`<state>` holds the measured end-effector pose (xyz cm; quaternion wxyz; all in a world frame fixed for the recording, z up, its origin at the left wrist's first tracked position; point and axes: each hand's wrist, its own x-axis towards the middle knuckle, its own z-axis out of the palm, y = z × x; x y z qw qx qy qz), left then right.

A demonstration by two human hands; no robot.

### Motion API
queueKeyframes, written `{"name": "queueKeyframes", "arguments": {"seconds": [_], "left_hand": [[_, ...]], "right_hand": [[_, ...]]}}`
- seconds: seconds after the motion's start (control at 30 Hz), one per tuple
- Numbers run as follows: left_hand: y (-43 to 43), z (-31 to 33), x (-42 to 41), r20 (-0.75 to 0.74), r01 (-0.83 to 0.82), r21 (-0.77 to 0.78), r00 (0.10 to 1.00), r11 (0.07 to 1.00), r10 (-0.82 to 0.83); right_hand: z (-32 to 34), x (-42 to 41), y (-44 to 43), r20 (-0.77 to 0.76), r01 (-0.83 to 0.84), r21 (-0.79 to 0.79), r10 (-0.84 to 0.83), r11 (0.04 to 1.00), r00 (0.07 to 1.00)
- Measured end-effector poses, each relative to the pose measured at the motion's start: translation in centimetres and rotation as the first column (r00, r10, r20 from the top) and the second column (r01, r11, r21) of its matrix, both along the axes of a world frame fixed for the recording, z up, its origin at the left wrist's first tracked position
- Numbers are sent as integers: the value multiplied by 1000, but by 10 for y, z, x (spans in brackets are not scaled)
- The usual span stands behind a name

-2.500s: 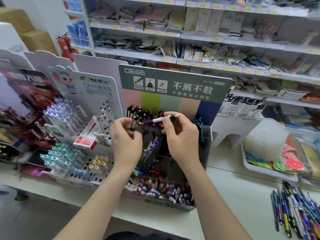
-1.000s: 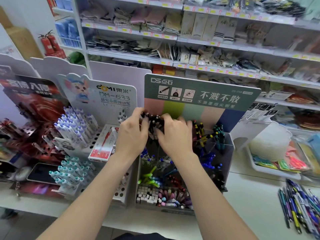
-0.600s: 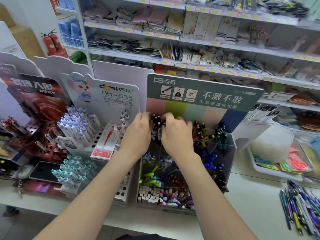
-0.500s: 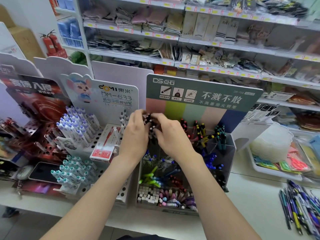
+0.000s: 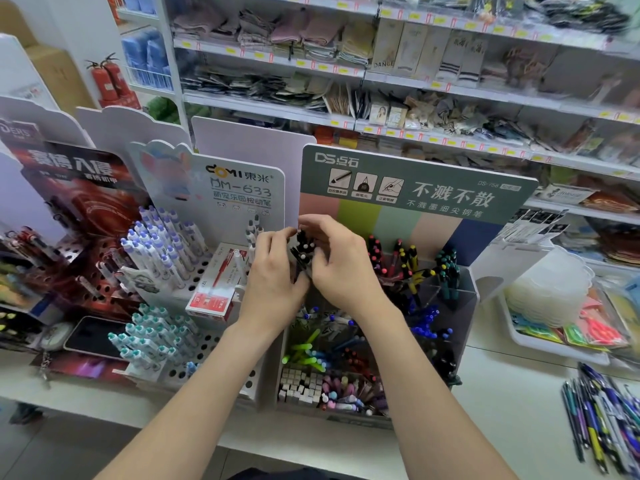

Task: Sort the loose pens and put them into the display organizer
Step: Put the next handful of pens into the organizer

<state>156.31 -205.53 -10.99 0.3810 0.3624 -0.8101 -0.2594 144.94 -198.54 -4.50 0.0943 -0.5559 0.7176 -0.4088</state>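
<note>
Nearby, red-tipped pens [image 5: 376, 249] and a red box [image 5: 212, 295] flank the black pens [image 5: 303, 248].

White perforated card pen stand headed DOMI [image 5: 242, 188], stocked with blue-capped white pens.
- On it: flat red-and-white carton [image 5: 212, 296].
- Left of it: red-and-black printed display board [image 5: 79, 192]; black smartphone [image 5: 90, 336] lying flat.
- Behind it: two red fire extinguishers [image 5: 105, 81]; white shelving [image 5: 263, 109] of folded cloths.
- Well right of it: white tray [image 5: 554, 349].

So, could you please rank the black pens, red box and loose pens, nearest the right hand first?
1. black pens, touching the right hand
2. red box, left, past the left hand
3. loose pens, far right, on the counter
</note>
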Motion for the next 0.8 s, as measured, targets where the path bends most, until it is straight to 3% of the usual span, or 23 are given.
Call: {"name": "queueKeyframes", "arguments": {"seconds": [0.1,0.2,0.27,0.33,0.43,0.53,0.6,0.7,0.8], "left_hand": [[-2,1,-2,21,-26,39,999,999,25],[-1,8,-11,18,-47,27,999,999,46],[-1,12,-16,6,-59,-2,998,998,59],[-2,13,-18,-18,-88,0,996,996,88],[-1,10,-16,-22,-99,-6,995,995,99],[3,7,-9,-36,-72,-10,997,997,72],[5,5,-7,-27,-76,20,997,997,77],[4,5,-8,10,-112,19,994,993,112],[2,9,-7,12,-158,26,987,987,157]], "right_hand": [[-6,-7,9,72,117,-190,-105,975,992],[-15,-13,12,21,368,-139,-368,920,929],[-19,-10,12,-140,335,29,-328,942,934],[-21,-4,8,-197,197,163,-164,967,967],[-18,4,9,-58,91,95,-86,991,995],[-18,6,15,-33,322,-51,-324,945,946],[-19,9,13,-59,398,-14,-399,917,915],[-16,14,3,-171,333,131,-309,934,936],[-7,13,-7,-168,221,135,-197,966,966]]}}
